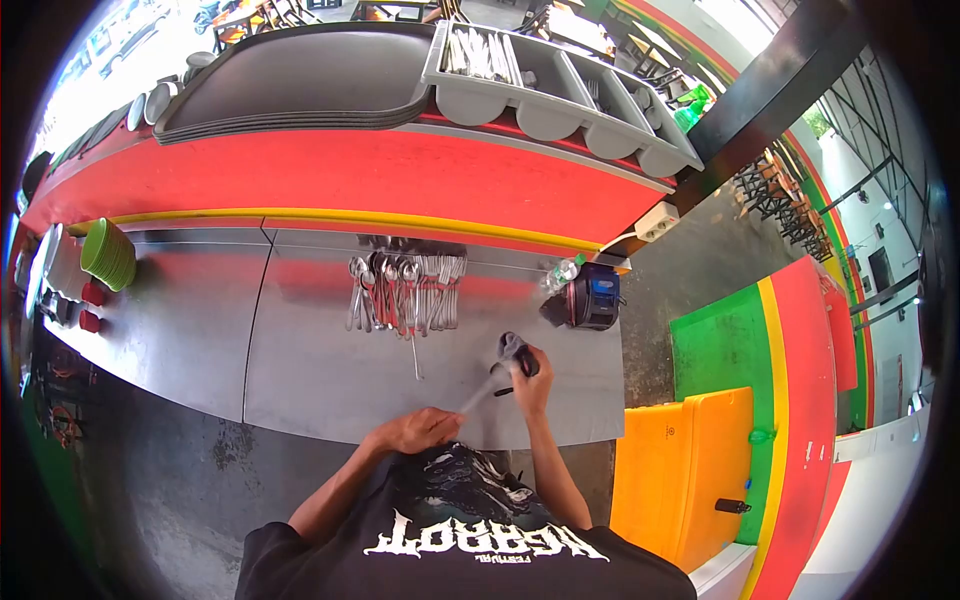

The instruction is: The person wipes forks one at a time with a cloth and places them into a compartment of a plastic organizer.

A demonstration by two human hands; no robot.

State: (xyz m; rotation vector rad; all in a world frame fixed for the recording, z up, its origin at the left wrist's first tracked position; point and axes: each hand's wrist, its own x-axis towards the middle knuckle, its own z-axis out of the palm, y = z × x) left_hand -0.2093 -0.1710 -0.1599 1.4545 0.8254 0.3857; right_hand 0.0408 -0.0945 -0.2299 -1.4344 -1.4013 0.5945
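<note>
My left hand (425, 430) is closed at the lower end of a pale, blurred strip (484, 394), near the table's front edge. From there the strip slants up toward my right hand (533, 380). That hand is wrapped round a dark and grey object (513, 349), whose kind I cannot make out. Small black parts show just below it, beside the fingers. Beyond my hands, spoons (378, 285) and forks (443, 290) lie side by side on the grey metal table (310, 380). One spoon (415, 340) sticks out toward me from the group.
A clear plastic bottle (563, 272) and a dark blue-black box-like item (597, 297) stand at the table's right. Green stacked bowls (108, 255) are far left. On the red ledge sit black trays (300, 75) and a grey cutlery holder (560, 85). An orange cabinet (690, 470) is at right.
</note>
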